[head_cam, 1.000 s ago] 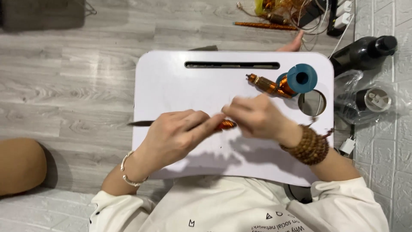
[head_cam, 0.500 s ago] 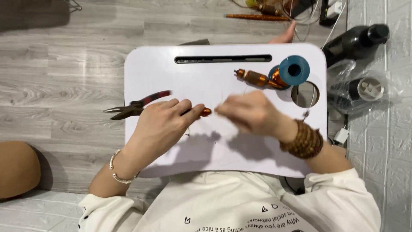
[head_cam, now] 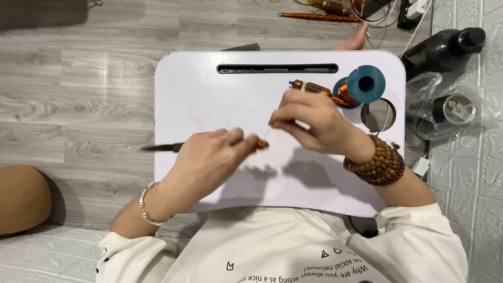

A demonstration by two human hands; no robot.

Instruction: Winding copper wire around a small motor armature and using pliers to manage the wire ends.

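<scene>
At the left edge of the white lap tray [head_cam: 209, 84], the dark tips of a pair of pliers [head_cam: 162, 148] stick out from under the left hand [head_cam: 207, 160], which is closed around them. That hand's fingertips also pinch a small copper-wound piece [head_cam: 261, 144] at mid-frame over the tray. Just right, the right hand [head_cam: 312, 118] pinches a thin wire [head_cam: 267, 133] running down to the piece. Further right, in the tray's upper right corner, sits a teal spool of copper wire [head_cam: 361, 86].
</scene>
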